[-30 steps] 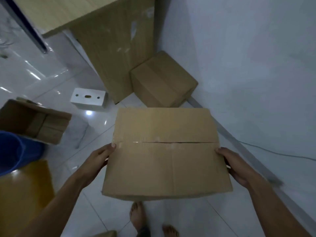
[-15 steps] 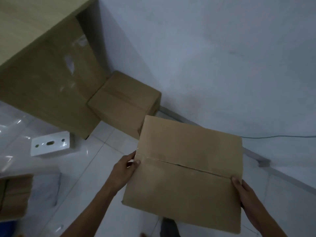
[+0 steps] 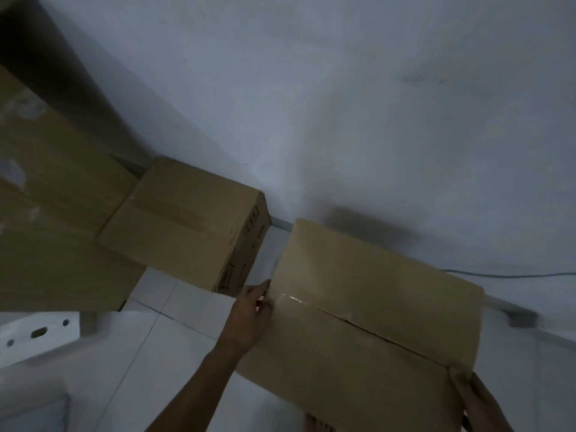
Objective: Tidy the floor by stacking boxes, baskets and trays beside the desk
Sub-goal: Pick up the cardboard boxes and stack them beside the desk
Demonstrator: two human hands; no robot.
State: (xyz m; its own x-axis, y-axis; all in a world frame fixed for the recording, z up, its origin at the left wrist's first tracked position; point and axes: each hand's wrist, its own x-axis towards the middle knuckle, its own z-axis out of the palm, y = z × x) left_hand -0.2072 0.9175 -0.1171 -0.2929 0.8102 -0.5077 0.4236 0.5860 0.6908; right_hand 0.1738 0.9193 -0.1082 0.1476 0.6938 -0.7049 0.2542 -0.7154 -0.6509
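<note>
Both hands grip the carried box [image 3: 367, 316], left hand [image 3: 249, 310] and right hand [image 3: 477, 400] at opposite ends; the floor box [image 3: 184, 219] lies just left of it, nearer the left hand.

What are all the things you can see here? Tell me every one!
closed brown cardboard box: 1, brown, held in both hands near the wall
second closed brown cardboard box: 1, brown, on the floor between desk and wall
light wooden desk: 1, tan, left side
white plastic piece with holes: 1, white, floor at lower left
thin cable: 1, dark, along the wall at right
white tiled floor: 1, white, below
grey wall: 1, grey, behind
left hand: 1, box's left edge
right hand: 1, box's near right corner
</note>
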